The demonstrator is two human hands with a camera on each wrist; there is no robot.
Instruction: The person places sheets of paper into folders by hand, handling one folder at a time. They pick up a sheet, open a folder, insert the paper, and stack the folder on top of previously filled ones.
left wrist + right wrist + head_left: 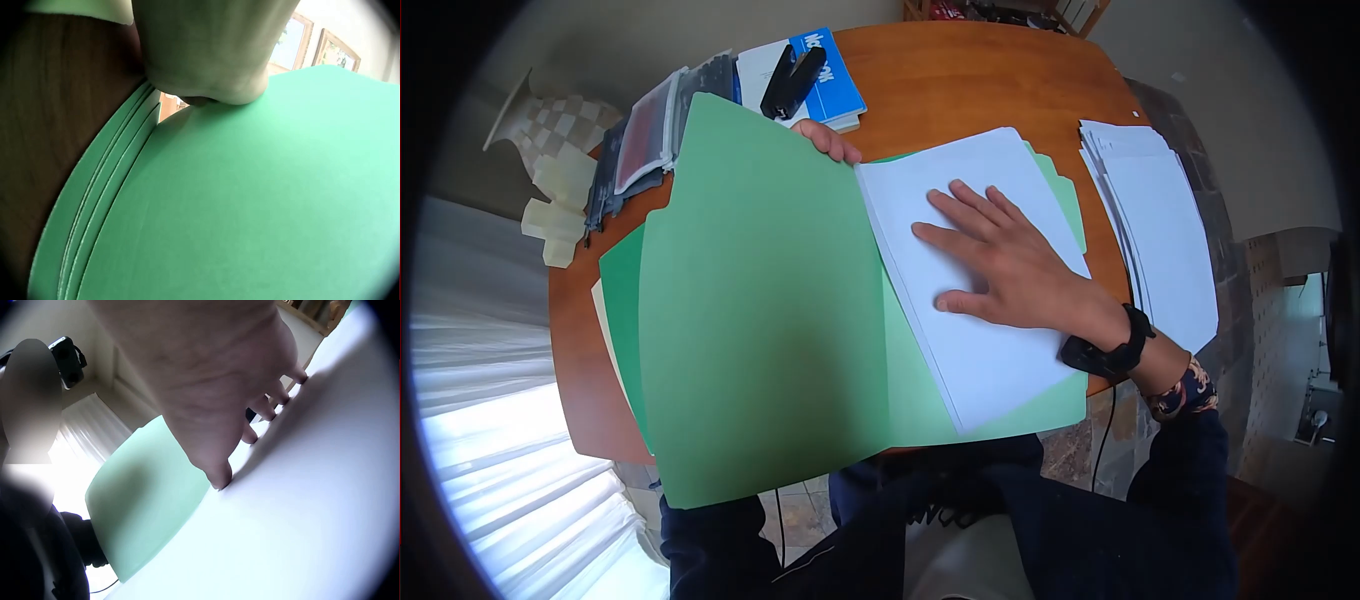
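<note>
A light green file folder [770,300] stands opened out, its left cover raised. My left hand [828,142] is mostly hidden behind that cover; its curled fingers grip the folder's top edge near the fold. In the left wrist view, the left hand [206,50] is against the cover's outer side, beside several stacked green folder edges [94,187]. White paper sheets [990,370] lie slightly askew on the folder's right half. My right hand [1005,255] rests on them with fingers spread, and its fingertips [220,481] touch the top sheet in the right wrist view.
A stack of white paper [1155,220] lies at the table's right edge. A black stapler [792,82] sits on a blue and white notebook [835,90] at the back left, near zippered pouches [650,130]. A darker green folder [625,300] shows beneath the cover.
</note>
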